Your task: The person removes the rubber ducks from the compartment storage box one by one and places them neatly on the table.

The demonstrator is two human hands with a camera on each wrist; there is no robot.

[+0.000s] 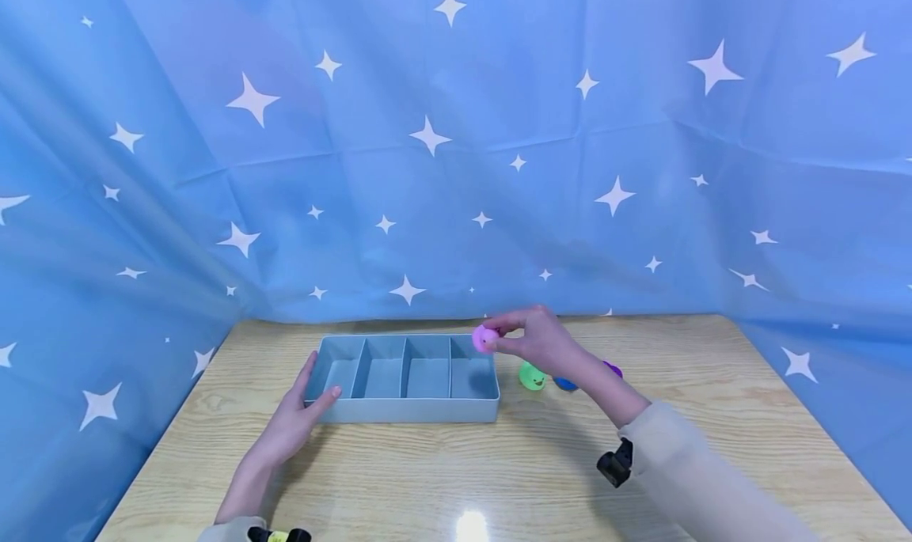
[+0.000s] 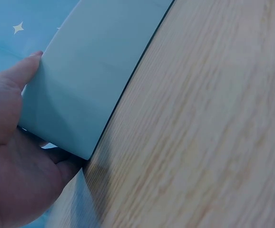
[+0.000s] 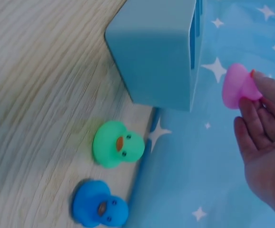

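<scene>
My right hand (image 1: 536, 341) pinches a pink rubber duck (image 3: 238, 86) between thumb and fingertips. In the head view the duck is above the right-hand compartment of a grey-blue divided box (image 1: 406, 411). With my left hand (image 1: 294, 417) I grip the box's left end, the thumb over the front rim and the fingers along the end wall. To the right of the box a green rubber duck (image 3: 117, 144) and a blue rubber duck (image 3: 98, 204) stand on the table. My right forearm partly hides the blue one and a purple object (image 1: 613, 369) in the head view.
The box has several compartments in a row, and no ducks show inside them. It stands near the back of a wooden table (image 1: 399, 479). Behind and beside the table hangs a blue cloth (image 1: 456, 178) with white stars.
</scene>
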